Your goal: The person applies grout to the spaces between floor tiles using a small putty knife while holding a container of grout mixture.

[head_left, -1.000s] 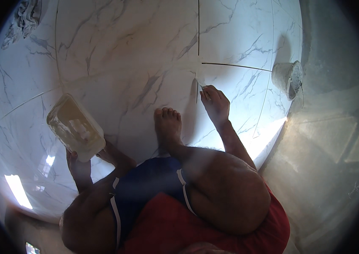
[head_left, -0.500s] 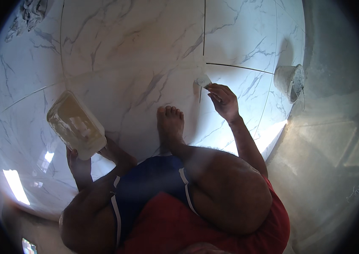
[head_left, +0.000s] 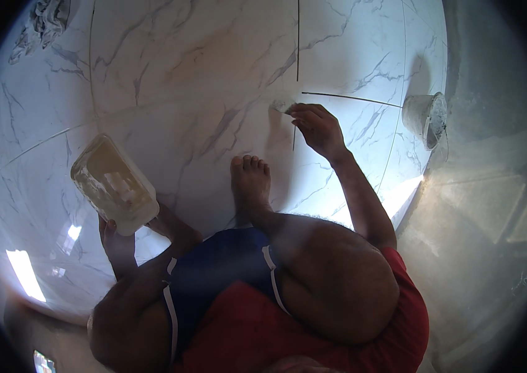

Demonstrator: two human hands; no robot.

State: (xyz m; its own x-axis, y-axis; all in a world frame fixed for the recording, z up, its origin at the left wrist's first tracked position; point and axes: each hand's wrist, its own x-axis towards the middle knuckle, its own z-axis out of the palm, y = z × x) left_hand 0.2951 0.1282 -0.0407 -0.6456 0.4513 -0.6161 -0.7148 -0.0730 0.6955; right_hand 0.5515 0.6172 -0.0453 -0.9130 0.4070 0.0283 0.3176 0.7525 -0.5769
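Note:
My left hand [head_left: 115, 241] grips the near end of a translucent rectangular plastic tub [head_left: 128, 214]. The tub tilts toward me and has whitish paste smeared inside. My right hand [head_left: 319, 128] pinches a small flat pale scraper [head_left: 281, 106], its edge at the white marbled floor tiles [head_left: 214, 81] where joints meet. Dark open joint lines run away from the scraper, one straight ahead and one to the right. A pale film lies along the joint to its left. My fingertips hide the scraper's near end.
A small grey-crusted bucket [head_left: 417, 115] lies tipped on its side at the right edge of the tiles. Beyond it is bare grey concrete [head_left: 487, 205]. A crumpled grey cloth or plastic bundle [head_left: 43, 25] lies far left. My bare foot [head_left: 251, 183] rests between my hands.
My right hand has moved a little left and away from me with the scraper, across the joint. My left hand and the tub have barely shifted.

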